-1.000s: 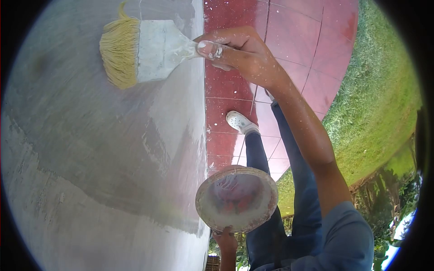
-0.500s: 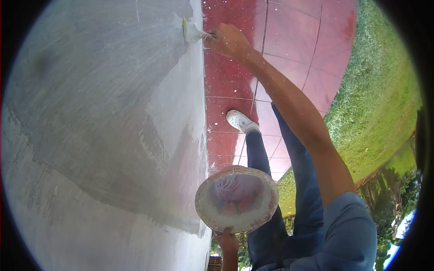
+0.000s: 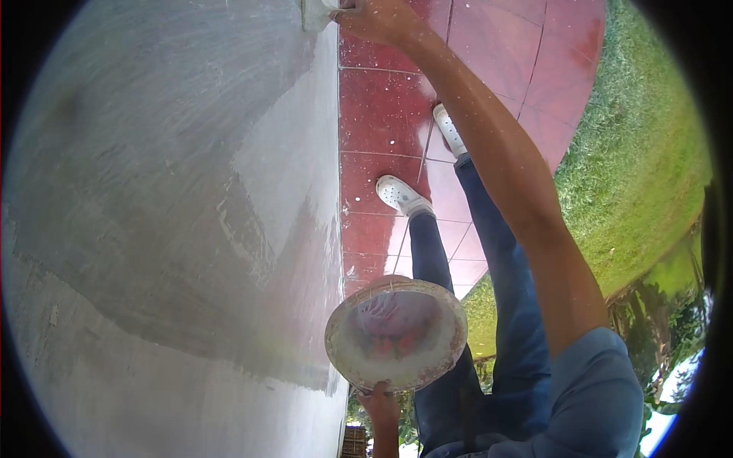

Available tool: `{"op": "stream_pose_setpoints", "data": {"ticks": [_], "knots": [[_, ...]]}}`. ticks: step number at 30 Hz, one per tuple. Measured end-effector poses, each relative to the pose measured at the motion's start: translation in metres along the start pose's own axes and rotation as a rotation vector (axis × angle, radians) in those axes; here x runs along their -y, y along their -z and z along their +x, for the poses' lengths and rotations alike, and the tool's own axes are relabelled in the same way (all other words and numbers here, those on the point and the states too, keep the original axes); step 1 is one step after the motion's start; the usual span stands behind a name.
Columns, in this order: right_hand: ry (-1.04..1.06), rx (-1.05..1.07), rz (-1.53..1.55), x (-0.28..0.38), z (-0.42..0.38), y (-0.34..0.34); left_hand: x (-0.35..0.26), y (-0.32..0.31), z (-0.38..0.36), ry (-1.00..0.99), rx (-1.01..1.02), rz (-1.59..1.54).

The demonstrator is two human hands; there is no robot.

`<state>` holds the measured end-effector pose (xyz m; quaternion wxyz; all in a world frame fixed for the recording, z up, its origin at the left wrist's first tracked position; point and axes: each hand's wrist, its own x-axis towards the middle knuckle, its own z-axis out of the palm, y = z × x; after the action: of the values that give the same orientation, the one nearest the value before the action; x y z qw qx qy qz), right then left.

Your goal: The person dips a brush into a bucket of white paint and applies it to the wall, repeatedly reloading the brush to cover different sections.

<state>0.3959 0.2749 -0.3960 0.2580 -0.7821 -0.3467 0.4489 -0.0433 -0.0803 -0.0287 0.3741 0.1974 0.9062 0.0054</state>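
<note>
My right hand (image 3: pixel 376 18) is at the top edge of the view, with its fingers wrapped round the handle of a whitish paintbrush (image 3: pixel 315 15). The brush lies against the grey wall (image 3: pixel 153 191), partly cut off by the frame. Below, my left hand (image 3: pixel 381 406) grips the near rim of a round bucket (image 3: pixel 336 347), which is tilted so that its inside shows. The bucket's rim is crusted, and whitish residue with a reddish tint shows inside.
Red floor tiles (image 3: pixel 380 111) with white spatters run along the wall's foot. My feet in white clogs (image 3: pixel 395 192) stand on them. Grass (image 3: pixel 634 153) lies to the right, with plants (image 3: pixel 664 328) at the lower right.
My right hand and the brush have moved up along the wall to the frame's edge. A second white clog now shows beside my arm. The bucket has stayed nearly in place.
</note>
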Motion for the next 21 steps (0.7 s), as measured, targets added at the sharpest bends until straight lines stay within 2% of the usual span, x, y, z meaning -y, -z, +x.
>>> {"op": "stream_pose_setpoints", "data": {"ticks": [1, 2, 3, 4, 5, 8, 9, 10, 11, 13, 15, 17, 18, 20, 21], "knots": [[0.092, -0.009, 0.051, 0.012, -0.019, 0.008, 0.002, 0.004, 0.0, -0.075, 0.029, 0.132], [0.097, -0.01, 0.038, 0.013, -0.039, 0.014, 0.002, 0.004, 0.001, -0.157, 0.061, 0.255], [0.033, -0.005, 0.309, 0.006, -0.06, 0.023, 0.003, 0.0, 0.002, -0.157, 0.066, 0.241], [-0.036, 0.002, 0.585, -0.003, -0.072, 0.025, 0.002, -0.002, 0.002, -0.086, 0.028, 0.082], [-0.033, 0.004, 0.584, -0.011, -0.071, 0.022, 0.002, -0.002, 0.002, -0.013, -0.013, -0.072], [-0.054, 0.02, 0.477, -0.044, -0.044, -0.012, 0.001, 0.001, 0.005, -0.039, 0.011, -0.021], [-0.018, -0.045, 0.325, -0.055, -0.027, -0.034, -0.001, -0.001, 0.006, -0.046, 0.006, -0.024], [0.016, -0.109, 0.174, -0.046, -0.021, -0.044, -0.003, -0.003, 0.005, -0.059, 0.01, -0.065], [0.016, -0.106, 0.18, -0.04, -0.02, -0.054, -0.003, -0.005, 0.004, -0.069, 0.012, -0.102], [0.226, -0.212, -0.007, 0.006, -0.052, -0.045, 0.007, -0.003, 0.008, -0.056, -0.017, -0.062], [0.069, -0.042, 0.124, 0.049, -0.102, -0.002, 0.01, 0.003, 0.008, -0.048, -0.031, -0.023], [0.148, -0.015, 0.566, 0.054, -0.139, 0.008, 0.011, 0.005, 0.01, 0.113, 0.069, -0.068], [0.149, -0.012, 0.565, 0.062, -0.157, 0.006, 0.015, 0.009, 0.01, 0.115, 0.068, -0.07], [0.196, 0.223, 1.053, 0.071, -0.184, 0.004, 0.024, 0.012, 0.014, -0.048, 0.131, 0.223], [0.176, 0.266, 1.097, 0.073, -0.188, -0.006, 0.022, 0.009, 0.012, -0.052, 0.131, 0.221]]}}
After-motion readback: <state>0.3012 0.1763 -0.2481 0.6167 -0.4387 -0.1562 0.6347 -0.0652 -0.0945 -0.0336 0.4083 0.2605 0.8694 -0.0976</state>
